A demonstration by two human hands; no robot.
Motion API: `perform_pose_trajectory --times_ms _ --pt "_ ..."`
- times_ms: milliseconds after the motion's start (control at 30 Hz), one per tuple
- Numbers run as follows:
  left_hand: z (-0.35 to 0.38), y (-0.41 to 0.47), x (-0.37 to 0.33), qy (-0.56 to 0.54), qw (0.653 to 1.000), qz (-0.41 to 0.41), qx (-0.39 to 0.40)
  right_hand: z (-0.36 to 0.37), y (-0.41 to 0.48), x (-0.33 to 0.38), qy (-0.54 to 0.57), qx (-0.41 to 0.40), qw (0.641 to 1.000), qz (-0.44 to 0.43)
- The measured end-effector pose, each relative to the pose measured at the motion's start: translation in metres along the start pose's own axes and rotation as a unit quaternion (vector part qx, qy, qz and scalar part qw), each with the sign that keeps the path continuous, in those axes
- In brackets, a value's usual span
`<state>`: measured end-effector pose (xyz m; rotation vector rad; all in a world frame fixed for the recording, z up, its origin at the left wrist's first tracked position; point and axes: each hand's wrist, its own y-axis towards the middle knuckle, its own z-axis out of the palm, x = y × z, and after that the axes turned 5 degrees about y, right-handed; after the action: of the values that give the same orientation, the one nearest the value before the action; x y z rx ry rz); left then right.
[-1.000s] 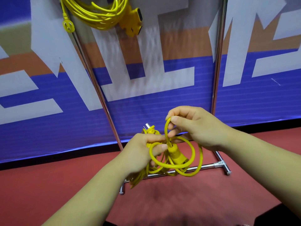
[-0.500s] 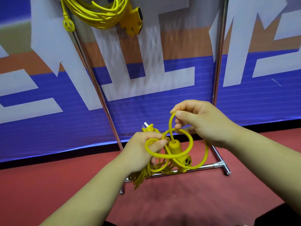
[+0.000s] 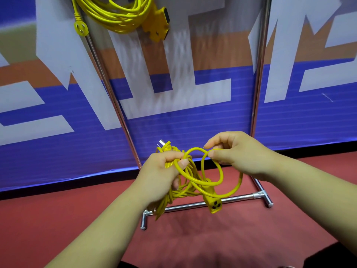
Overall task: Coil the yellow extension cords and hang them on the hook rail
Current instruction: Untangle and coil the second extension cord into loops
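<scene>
Just now the right hand (image 3: 239,153) has drawn its pinched loop sideways, away from the left hand (image 3: 160,176), and the socket end (image 3: 214,205) has dropped lower. The left hand is clamped round the bundled yellow cord (image 3: 190,177), the plug (image 3: 163,145) poking up behind its knuckles. By my reading the last turns are being laid on, so this coil is nearly ready to hang. A second coiled cord (image 3: 116,18) already hangs at the rack's top left corner. Both hands work in open air above the red floor (image 3: 193,240), in front of the rack's base bar (image 3: 237,197) and between its posts, with free room straight up.
</scene>
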<state>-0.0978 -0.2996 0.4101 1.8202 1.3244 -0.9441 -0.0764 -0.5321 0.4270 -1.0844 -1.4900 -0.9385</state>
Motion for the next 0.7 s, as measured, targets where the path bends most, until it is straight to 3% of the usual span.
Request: perform_pose_trajectory --times_ms 300,367,533,700 --pt "-0.01 -0.003 0.002 -0.009 1.0 0.013 -0.001 0.003 0.008 -0.033 0.132 0.011 0.981 0.139" --pt "-0.013 -0.004 0.002 -0.012 1.0 0.021 -0.002 0.002 0.01 -0.05 0.087 0.02 0.983 0.158" --pt "-0.013 -0.005 -0.001 -0.04 0.999 0.029 -0.009 0.012 0.001 -0.096 -0.087 0.157 0.967 0.178" --pt "-0.015 -0.007 -0.002 -0.064 0.998 0.024 -0.018 0.029 -0.002 -0.116 -0.084 0.088 0.98 0.155"
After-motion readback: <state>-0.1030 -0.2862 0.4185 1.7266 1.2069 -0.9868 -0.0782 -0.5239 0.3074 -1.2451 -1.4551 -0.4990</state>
